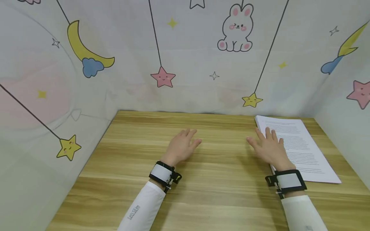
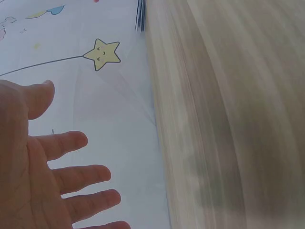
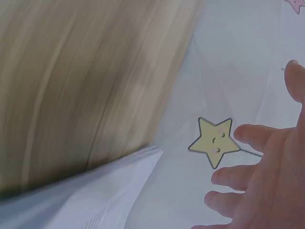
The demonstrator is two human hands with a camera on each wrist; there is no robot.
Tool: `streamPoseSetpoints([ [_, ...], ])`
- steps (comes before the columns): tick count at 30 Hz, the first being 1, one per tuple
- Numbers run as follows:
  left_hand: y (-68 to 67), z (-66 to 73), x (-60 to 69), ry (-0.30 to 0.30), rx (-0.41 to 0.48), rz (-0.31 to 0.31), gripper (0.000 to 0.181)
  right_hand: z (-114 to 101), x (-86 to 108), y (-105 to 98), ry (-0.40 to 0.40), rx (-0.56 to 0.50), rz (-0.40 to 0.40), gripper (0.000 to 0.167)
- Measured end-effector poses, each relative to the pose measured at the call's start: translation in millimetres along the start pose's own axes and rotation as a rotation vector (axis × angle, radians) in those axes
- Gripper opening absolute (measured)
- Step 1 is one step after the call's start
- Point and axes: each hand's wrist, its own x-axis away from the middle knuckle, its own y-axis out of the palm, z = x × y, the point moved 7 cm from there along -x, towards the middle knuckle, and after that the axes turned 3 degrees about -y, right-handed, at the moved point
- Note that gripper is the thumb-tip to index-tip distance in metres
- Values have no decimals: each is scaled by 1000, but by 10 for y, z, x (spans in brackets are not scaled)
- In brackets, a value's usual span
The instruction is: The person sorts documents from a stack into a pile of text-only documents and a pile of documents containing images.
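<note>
My left hand (image 1: 180,147) is over the middle of the wooden table, fingers spread and holding nothing. In the left wrist view the palm and fingers of that left hand (image 2: 43,176) show at the left, touching no object. My right hand (image 1: 271,150) is spread too, over the left edge of a stack of printed paper (image 1: 309,154) on the right side of the table. The right wrist view shows the right hand (image 3: 267,176) with nothing in it and the stack's corner (image 3: 109,191) below left. Whether this hand touches the paper I cannot tell.
The wood-grain table (image 1: 219,205) meets a pale cloth backdrop (image 1: 196,99) printed with stars, a moon and a rabbit along its back and sides. Each wrist wears a black strap with a camera mount, the left strap (image 1: 162,173) and the right strap (image 1: 290,180).
</note>
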Motion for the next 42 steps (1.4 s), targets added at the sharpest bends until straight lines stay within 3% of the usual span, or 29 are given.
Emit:
streamPoseSetpoints([
  [15, 234, 240, -40, 40, -42, -99, 62, 781, 20, -166, 112, 51, -104, 98],
  [29, 429, 392, -12, 49, -32, -170, 59, 1313, 111, -108, 257, 47, -180, 106],
  [42, 498, 457, 38, 50, -17, -202, 59, 1827, 180, -40, 367, 34, -338, 117],
])
